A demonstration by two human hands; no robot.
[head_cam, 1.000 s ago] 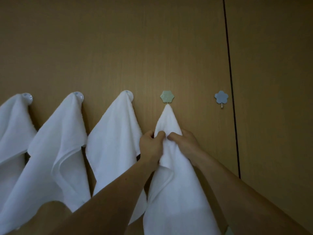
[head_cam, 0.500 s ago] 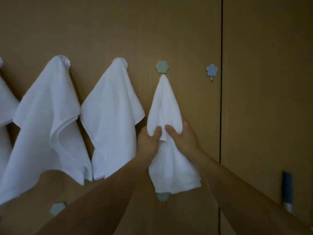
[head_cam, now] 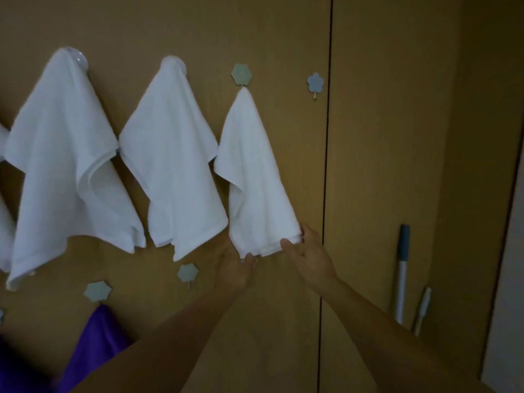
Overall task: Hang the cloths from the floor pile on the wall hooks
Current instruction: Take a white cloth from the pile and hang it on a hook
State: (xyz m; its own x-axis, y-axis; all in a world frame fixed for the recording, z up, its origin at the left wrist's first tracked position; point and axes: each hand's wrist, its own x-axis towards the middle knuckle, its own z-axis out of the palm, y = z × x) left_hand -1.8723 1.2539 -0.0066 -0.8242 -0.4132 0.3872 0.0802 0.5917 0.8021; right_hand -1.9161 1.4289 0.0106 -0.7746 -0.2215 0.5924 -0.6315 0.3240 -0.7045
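Hanging off the green hexagon hook point(head_cam: 241, 75), straight above both grips, is the white cloth point(head_cam: 255, 177), draped down against the wood-look wall point(head_cam: 382, 137). The left grip point(head_cam: 235, 269) is at the cloth's bottom left corner, thumb on the front of the hem and fingers tucked behind the fabric, so it's pinching that corner. The right grip point(head_cam: 310, 258) has the bottom right corner, thumb laid over the hem and fingers at the side edge, a light pinch too. Up and left of the left grip there's a second white cloth point(head_cam: 170, 165) on a round clear hook point(head_cam: 175, 63), and further left a third white cloth point(head_cam: 65, 165) on another round hook point(head_cam: 79, 59). Up above the right grip sits a blue flower hook point(head_cam: 315, 83), right beside the dark seam point(head_cam: 326, 165) in the wall. Just left of the left grip is a lower green hook point(head_cam: 187, 273), and further down-left another green hook point(head_cam: 97, 290) with a purple cloth point(head_cam: 96, 336) hanging from it. Off to the right of the right grip a white pole with a blue-grey top point(head_cam: 401, 273) stands against the wall.
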